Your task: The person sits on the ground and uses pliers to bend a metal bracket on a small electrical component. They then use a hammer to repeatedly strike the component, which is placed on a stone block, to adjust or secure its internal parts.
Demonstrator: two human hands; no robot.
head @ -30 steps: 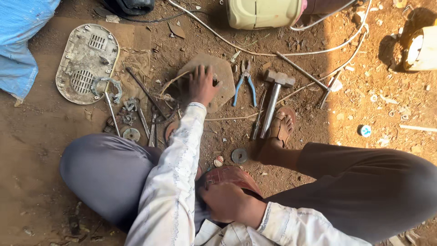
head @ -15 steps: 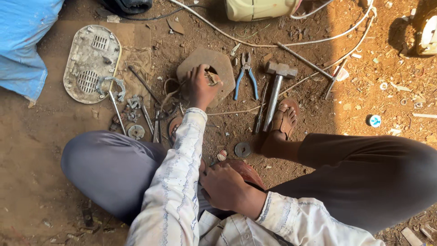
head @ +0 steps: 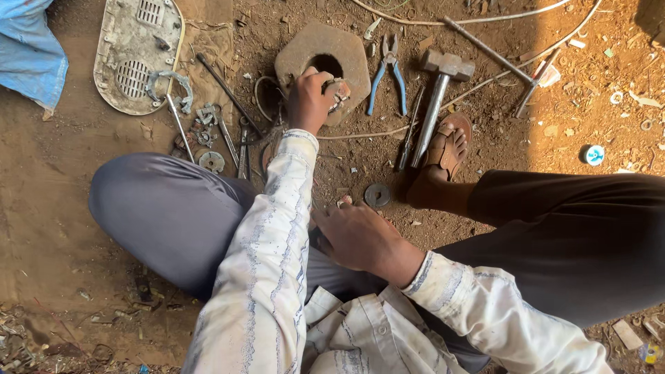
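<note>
Two bare hands low over brown dirt, seen from above. Left hand [head: 309, 102] stretched toward the upper middle of the frame, fingers curled and pinching a small rusty metal piece [head: 339, 91] against the rim of a six-sided rusty block [head: 323, 57] with a round hole in its middle. Right hand [head: 357, 234] just below the centre, resting on the grey trouser leg, fingers loosely spread and flat — gripping nothing visible.

Just right of the block: blue-handled pliers [head: 388, 74], jaws pointing up. Further right, a hammer [head: 438, 95] with a steel head and metal shaft, lying diagonally, its handle end near a brown sandal [head: 448, 143] on a foot. Between the sandal and the right hand, a flat round washer [head: 377, 195] on the ground.

Upper left: an oval grey cover plate [head: 134, 52] with slotted grilles, a curved metal clamp at its lower edge. Below it, scattered rods, screwdrivers and small fittings [head: 209, 134]. Far upper left corner — a fold of blue cloth [head: 29, 50]. Thin white cable [head: 499, 15] across the top right.
</note>
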